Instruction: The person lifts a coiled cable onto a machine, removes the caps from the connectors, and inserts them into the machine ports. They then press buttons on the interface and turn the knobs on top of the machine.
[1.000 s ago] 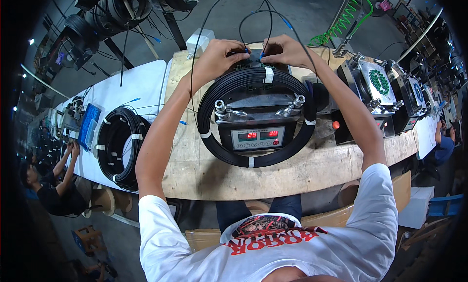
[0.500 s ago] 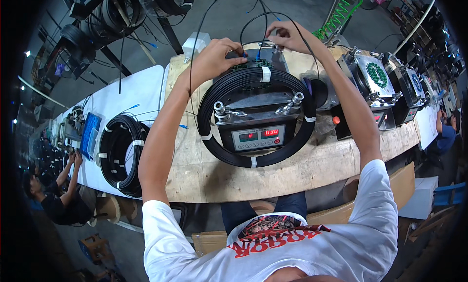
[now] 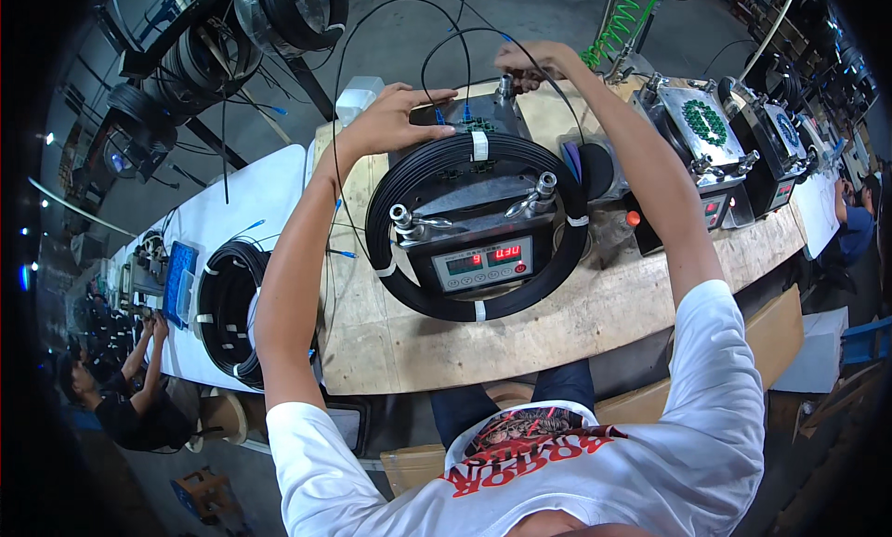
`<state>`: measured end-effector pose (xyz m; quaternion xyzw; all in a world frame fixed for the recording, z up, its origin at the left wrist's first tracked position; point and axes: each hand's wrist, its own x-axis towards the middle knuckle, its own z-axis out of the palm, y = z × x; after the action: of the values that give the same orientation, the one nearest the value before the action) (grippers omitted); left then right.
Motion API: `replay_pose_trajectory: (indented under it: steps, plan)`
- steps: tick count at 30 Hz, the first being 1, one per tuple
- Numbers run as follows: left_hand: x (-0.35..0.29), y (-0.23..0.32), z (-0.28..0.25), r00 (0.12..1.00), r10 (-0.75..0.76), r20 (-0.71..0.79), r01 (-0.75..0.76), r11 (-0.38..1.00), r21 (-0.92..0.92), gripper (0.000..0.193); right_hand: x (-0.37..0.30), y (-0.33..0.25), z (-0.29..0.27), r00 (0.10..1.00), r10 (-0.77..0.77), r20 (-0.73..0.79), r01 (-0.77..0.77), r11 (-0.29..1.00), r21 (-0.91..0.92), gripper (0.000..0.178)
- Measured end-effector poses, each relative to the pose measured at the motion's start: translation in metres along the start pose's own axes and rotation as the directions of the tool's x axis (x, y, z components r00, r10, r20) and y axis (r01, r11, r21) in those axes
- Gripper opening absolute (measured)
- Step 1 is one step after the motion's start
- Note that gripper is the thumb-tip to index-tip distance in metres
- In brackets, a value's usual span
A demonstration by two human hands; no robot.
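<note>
A large coil of black cable, bound with white tape, lies around a boxy polishing machine with a lit red display. Blue-tipped cable ends stand in a green-studded plate on its top. Over the plate's left side, my left hand is open, thumb and forefinger spread on either side of a blue connector. At the machine's far right corner, my right hand has curled fingers beside a metal clamp post; what they grip is hidden.
Two similar machines stand at the right of the wooden table. Another black cable coil and a blue tray sit at left. A small clear-white box is behind my left hand. Co-workers sit at both sides.
My left hand's fingers have spread from a closer grip near the connector. My right hand has curled in beside the far right clamp post. The whole view has shifted slightly.
</note>
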<state>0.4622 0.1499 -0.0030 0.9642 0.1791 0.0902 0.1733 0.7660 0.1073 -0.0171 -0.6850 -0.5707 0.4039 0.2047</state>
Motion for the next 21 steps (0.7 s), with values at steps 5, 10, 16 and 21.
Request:
replay_pose_trajectory:
  steps: [5, 10, 16, 21]
  plan:
    - [0.002, -0.010, -0.002, 0.997, 0.060, 0.041, -0.048, 0.966, -0.254, 0.069, -0.047, -0.002, 0.018, 0.997, 0.025, -0.069, 0.001, 0.935, 0.354, 0.032]
    - [0.002, -0.013, 0.002, 0.996, 0.086, 0.001, -0.083, 0.957, -0.279, 0.069, -0.056, 0.018, 0.024, 0.945, -0.261, -0.197, 0.319, 0.866, 0.384, 0.041]
    - [0.003, -0.012, 0.002, 0.998, 0.059, 0.009, -0.055, 0.964, -0.261, 0.071, -0.033, 0.022, 0.027, 0.891, -0.361, -0.277, 0.409, 0.901, 0.141, 0.039]
    - [0.003, -0.007, 0.000, 1.000, -0.005, 0.027, 0.013, 0.955, -0.298, 0.074, -0.030, 0.009, 0.029, 0.948, -0.110, -0.299, 0.109, 0.994, -0.017, 0.039]
